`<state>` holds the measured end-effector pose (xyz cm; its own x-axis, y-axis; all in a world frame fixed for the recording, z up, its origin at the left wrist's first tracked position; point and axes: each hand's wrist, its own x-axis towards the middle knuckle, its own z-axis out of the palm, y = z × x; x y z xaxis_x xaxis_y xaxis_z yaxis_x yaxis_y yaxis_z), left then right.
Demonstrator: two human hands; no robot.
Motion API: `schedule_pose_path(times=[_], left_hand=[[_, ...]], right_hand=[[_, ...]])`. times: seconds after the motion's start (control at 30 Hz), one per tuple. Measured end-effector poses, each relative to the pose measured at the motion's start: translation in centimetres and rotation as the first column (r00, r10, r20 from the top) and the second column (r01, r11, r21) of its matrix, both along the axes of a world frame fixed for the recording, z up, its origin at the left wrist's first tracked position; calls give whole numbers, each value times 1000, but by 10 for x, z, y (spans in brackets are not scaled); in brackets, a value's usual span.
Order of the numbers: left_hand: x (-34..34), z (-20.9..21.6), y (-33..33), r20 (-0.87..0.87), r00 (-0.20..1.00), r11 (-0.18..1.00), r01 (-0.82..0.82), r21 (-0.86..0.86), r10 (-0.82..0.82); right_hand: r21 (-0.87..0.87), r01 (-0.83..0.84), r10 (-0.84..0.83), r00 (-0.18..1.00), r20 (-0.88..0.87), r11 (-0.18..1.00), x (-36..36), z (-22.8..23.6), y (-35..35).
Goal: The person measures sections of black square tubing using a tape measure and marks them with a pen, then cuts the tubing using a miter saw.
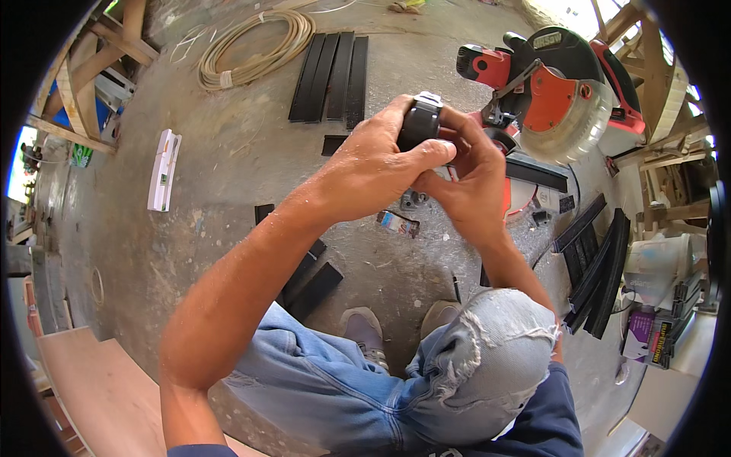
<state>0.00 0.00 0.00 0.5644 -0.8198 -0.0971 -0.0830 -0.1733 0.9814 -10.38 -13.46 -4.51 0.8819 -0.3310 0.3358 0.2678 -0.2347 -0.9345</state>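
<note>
My left hand (365, 164) is closed around a black tape measure (420, 126) with a metal clip on its top, raised in front of me. My right hand (476, 179) meets it from the other side, its fingers bent against the tape measure's right face and its thumb close to my left thumb. What lies between the fingertips is partly hidden. Beyond my right hand stands a red and black chop saw (560, 99) with a clear round blade guard. Below my hands a small printed packet (397, 223) lies on the concrete floor.
Black strips (329, 76) lie side by side ahead, beside a coiled beige hose (255, 46). More black lengths (598, 266) are piled at right, near a purple box (643, 335). Short black offcuts (316, 289) rest by my knee. A white bar (164, 169) lies left.
</note>
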Motion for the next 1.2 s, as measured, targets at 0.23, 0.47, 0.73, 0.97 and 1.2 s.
schedule_pose_path(times=[0.23,0.47,0.73,0.97,1.2], left_hand=[[15,-5,15,610,786,992,-35,-118,100],[25,-1,12,813,570,992,-108,-73,122],[62,-30,18,933,334,990,-100,-103,131],[91,-69,26,790,580,972,16,233,-199],[138,-120,50,760,602,944,-30,328,-245]], right_hand=[[413,-254,227,967,113,874,10,28,-3],[283,66,-43,995,-87,957,17,36,-6],[491,238,-201,971,-128,838,-54,12,-40],[543,495,-516,847,-128,678,-113,-73,-115],[487,815,-795,506,-334,314,-153,-165,-253]])
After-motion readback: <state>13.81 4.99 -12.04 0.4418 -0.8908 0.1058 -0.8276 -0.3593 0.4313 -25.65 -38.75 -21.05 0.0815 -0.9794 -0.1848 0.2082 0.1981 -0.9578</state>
